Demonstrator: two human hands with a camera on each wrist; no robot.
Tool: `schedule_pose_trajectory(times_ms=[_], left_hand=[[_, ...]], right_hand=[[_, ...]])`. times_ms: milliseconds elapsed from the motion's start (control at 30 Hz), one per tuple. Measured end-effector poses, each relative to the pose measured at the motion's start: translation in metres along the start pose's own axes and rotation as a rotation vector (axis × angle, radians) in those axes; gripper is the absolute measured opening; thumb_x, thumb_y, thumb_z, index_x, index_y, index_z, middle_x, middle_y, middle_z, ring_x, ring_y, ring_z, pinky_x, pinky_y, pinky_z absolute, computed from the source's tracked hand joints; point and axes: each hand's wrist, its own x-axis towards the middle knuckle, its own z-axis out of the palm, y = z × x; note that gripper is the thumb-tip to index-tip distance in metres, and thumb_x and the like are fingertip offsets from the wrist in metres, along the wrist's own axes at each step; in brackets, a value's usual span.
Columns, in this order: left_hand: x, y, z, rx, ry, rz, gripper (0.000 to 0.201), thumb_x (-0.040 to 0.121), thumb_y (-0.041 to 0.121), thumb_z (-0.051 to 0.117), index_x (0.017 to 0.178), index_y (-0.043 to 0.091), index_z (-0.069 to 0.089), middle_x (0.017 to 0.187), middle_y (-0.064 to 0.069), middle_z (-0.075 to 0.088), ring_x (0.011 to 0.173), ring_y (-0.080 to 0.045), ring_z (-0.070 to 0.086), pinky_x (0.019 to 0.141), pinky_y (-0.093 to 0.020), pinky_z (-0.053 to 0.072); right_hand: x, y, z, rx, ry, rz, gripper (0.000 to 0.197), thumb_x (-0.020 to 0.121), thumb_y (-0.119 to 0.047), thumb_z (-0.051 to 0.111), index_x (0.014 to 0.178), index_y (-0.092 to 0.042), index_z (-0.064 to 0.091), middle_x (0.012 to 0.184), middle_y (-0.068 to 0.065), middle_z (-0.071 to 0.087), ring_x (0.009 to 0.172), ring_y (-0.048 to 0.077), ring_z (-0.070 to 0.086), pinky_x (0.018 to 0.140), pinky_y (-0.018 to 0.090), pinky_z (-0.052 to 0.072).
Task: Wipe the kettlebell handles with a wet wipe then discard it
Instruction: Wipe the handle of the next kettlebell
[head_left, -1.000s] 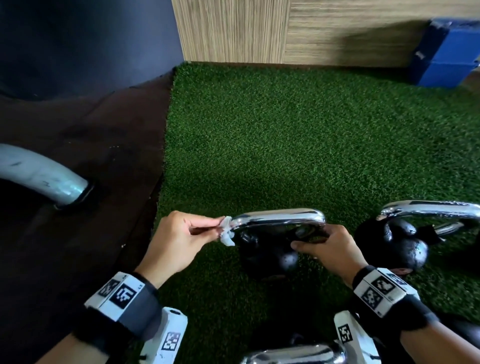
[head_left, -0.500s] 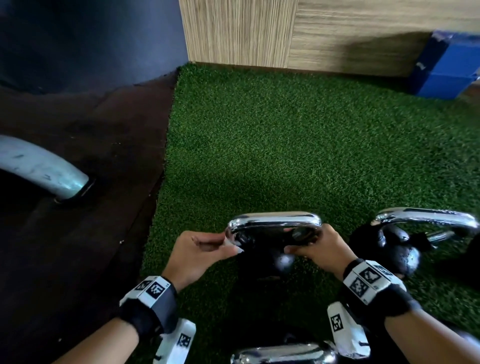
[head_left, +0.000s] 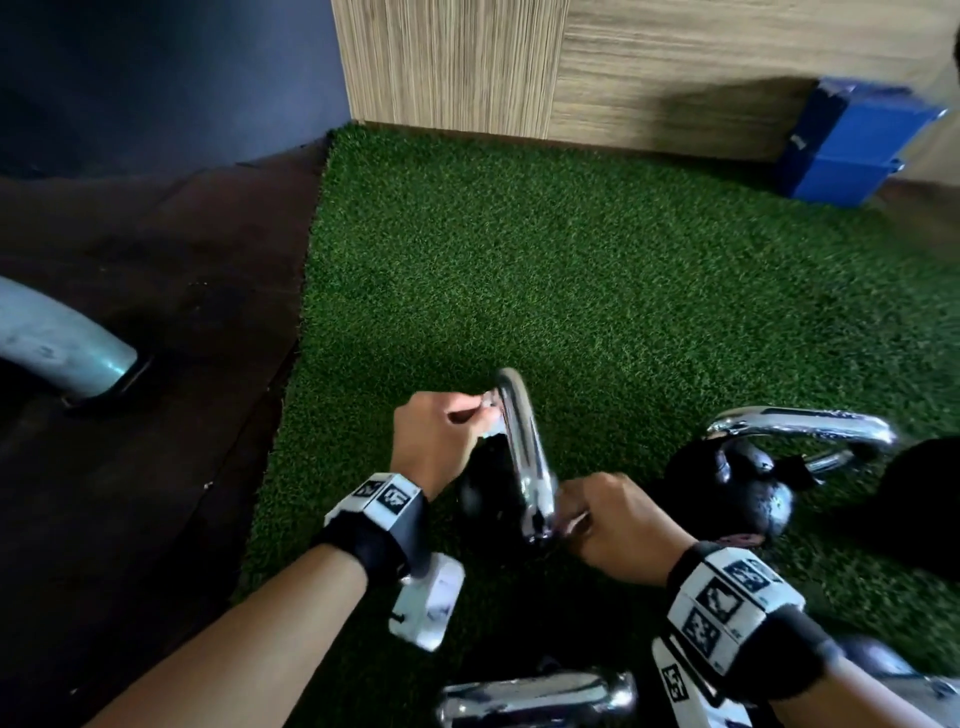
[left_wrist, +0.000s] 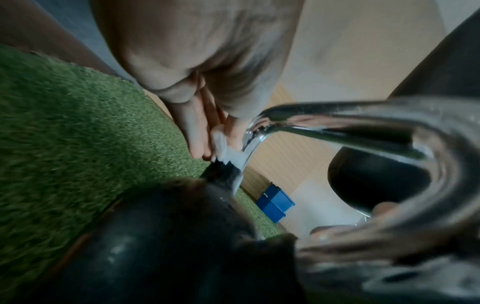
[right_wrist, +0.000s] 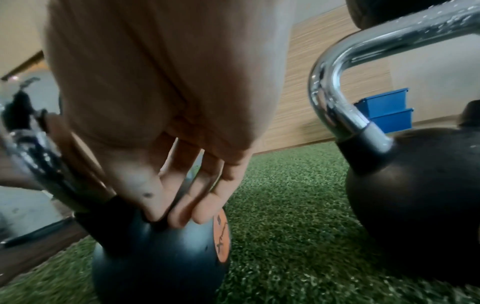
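**Wet wipe pressed on the chrome handle of the front kettlebell**

The left hand (head_left: 436, 441) pinches a small white wet wipe (left_wrist: 228, 154) between the thumb and the fingertips and holds it against the far leg of the chrome handle (head_left: 522, 452), just above the black collar where the handle enters the ball. In the head view the wipe is only a pale scrap beside the metal.

The right hand (head_left: 618, 525) is at the near end of the same handle. Its fingers (right_wrist: 182, 209) are almost straight and pressed together, and their tips rest on the top of the black kettlebell (right_wrist: 161, 263), beside the base of the handle. Whether the thumb goes around the handle I cannot tell.

This kettlebell stands on the green turf mat (head_left: 571, 270), near its left edge, and its handle runs away from the person. It carries an orange round label (right_wrist: 222, 236) on the side. A second kettlebell (head_left: 748, 488) stands on the mat just to the right. Another chrome handle (head_left: 535, 696) shows at the near edge of the mat. A blue box (head_left: 852, 150) stands at the far right corner, against the wooden wall.
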Motion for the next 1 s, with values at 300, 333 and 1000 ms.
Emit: schedule_pose_trajectory(times_ms=[300,333,1000], left_hand=[[0.007,-0.008,0.005,-0.081,-0.234,0.073,0.035,0.092,0.044,0.073,0.119,0.022,0.076,0.118,0.011,0.074,0.099,0.006,0.070,0.084,-0.005,0.049],[0.007,-0.006,0.005,-0.032,-0.232,0.082,0.033,0.092,0.043,0.073,0.117,0.021,0.077,0.115,0.009,0.075,0.090,0.004,0.071,0.075,-0.003,0.047],[0.026,0.035,-0.039,-0.613,-0.486,-0.121,0.023,0.088,0.005,0.077,0.109,0.015,0.079,0.099,-0.008,0.081,0.093,-0.018,0.078,0.078,-0.023,0.063]], right_hand=[[0.033,0.011,0.017,0.193,0.225,0.180,0.054,0.061,-0.053,0.084,0.110,-0.037,0.067,0.101,-0.011,0.067,0.091,0.006,0.065,0.084,0.023,0.053],[0.036,0.011,0.018,0.243,0.151,0.194,0.064,0.060,-0.057,0.082,0.117,-0.036,0.066,0.107,-0.010,0.069,0.096,0.010,0.067,0.091,0.032,0.054],[0.039,0.021,0.030,0.418,0.099,0.205,0.068,0.049,-0.070,0.077,0.114,-0.048,0.068,0.096,-0.022,0.075,0.092,-0.005,0.068,0.087,0.020,0.053]])
